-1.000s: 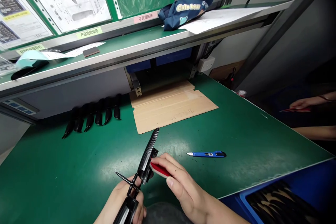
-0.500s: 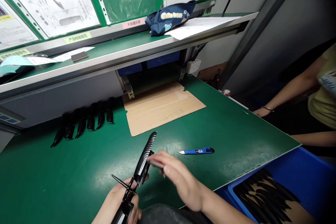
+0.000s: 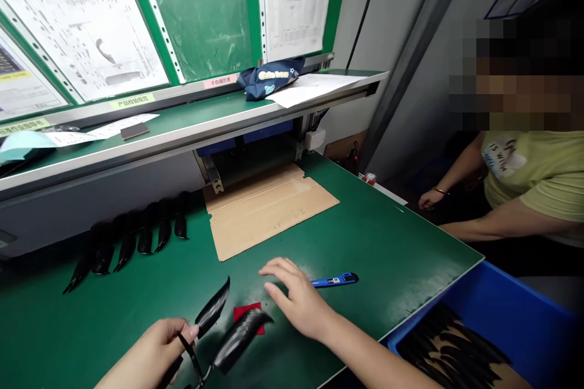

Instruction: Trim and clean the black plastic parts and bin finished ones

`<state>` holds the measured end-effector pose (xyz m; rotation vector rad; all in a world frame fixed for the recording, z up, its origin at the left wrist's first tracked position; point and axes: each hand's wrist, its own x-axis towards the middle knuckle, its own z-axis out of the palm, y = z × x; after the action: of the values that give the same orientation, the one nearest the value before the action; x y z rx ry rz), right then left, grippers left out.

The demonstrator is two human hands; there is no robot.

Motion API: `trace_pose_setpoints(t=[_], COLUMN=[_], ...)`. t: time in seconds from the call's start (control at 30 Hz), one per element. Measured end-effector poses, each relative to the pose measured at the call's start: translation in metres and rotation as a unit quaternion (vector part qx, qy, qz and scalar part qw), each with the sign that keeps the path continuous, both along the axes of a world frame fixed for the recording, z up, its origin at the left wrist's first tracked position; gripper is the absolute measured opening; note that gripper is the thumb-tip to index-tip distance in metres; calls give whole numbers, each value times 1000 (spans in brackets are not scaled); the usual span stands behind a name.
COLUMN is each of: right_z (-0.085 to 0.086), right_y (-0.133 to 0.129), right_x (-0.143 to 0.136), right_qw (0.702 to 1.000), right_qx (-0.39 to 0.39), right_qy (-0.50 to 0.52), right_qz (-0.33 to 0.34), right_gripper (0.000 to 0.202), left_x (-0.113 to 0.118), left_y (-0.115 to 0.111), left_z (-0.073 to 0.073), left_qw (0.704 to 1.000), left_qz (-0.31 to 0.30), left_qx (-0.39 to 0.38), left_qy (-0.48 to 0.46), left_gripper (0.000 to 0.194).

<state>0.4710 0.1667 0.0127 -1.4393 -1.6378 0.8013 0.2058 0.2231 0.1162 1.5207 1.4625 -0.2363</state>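
Note:
My left hand (image 3: 152,349) grips a glossy black plastic part (image 3: 223,331) with curved blades on a thin stem, low over the green table (image 3: 401,249). A small red cloth pad (image 3: 246,314) lies on the table just behind that part. My right hand (image 3: 296,301) hovers flat with fingers spread, holding nothing, between the red pad and a blue utility knife (image 3: 335,281). The knife lies on the table just right of my fingertips.
A row of several black curved parts (image 3: 132,243) lies at the back left. A cardboard sheet (image 3: 267,206) lies mid-table. A blue bin (image 3: 493,334) holds more black parts at the right. Another person (image 3: 524,182) sits to the right. A shelf (image 3: 191,118) carries papers and a dark pouch (image 3: 269,77).
My right hand has let go of the red pad, which now lies on the table, and moved toward the blue knife. My left hand lowered the black part. The view turned right.

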Motion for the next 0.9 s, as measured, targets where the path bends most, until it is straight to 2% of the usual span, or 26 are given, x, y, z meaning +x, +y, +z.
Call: trace_pose_setpoints(t=[0.03,0.1,0.13,0.2,0.27,0.37,0.4,0.43,0.5,0.57,0.6,0.63,0.67,0.7,0.77,0.8,0.83,0.87,0.9], right_z=[11,33,41,49,45,31,29,30,41,65,80,94,107,117,123,119,110,98,84], right_y=[5,13,15,18,17,15,15,17,24,33,38,41,44,44,41,38,35,33,31], right_x=[0,-4,-8,-18,-24,-25,-24,-22,-18,-10,-3,5,14,23,35,35,32,25,16], right_qw=[999,979,960,935,943,966,964,953,895,819,794,788,804,839,932,965,983,989,991], right_qx=[35,106,116,72,-3,-36,-29,-22,-17,-39,-56,-66,-61,-46,-10,0,0,-7,-20], right_qy=[-22,-119,-175,-249,-235,-143,-154,-198,-346,-465,-492,-496,-478,-441,-322,-249,-184,-138,-114], right_qz=[23,128,182,241,237,211,215,228,280,335,353,360,349,314,168,77,-3,-51,-62], right_gripper=[27,45,51,47,35,30,29,28,26,24,22,21,19,18,18,18,21,25,31], left_x=[3,13,20,36,50,62,64,65,67,68,67,65,61,57,45,39,35,32,32], left_y=[2,7,8,9,7,4,4,4,9,16,20,25,29,33,40,41,41,39,36], left_z=[-1,0,2,6,5,-8,-13,-17,-18,-9,-1,7,14,19,16,7,-7,-23,-41], left_qw=[998,990,985,980,974,942,940,951,969,948,930,917,915,925,966,979,979,966,942], left_qz=[-48,-128,-154,-191,-189,-109,-99,-113,-202,-306,-344,-363,-351,-310,-152,-53,47,132,200], left_qx=[21,59,67,59,-3,-117,-130,-115,-33,78,127,165,197,219,209,183,150,111,86], left_qy=[24,33,23,-22,-126,-296,-299,-265,-141,-50,-26,-12,1,8,-29,-75,-133,-192,-254], left_gripper=[53,50,48,46,47,55,56,56,49,38,34,33,35,38,43,45,47,50,53])
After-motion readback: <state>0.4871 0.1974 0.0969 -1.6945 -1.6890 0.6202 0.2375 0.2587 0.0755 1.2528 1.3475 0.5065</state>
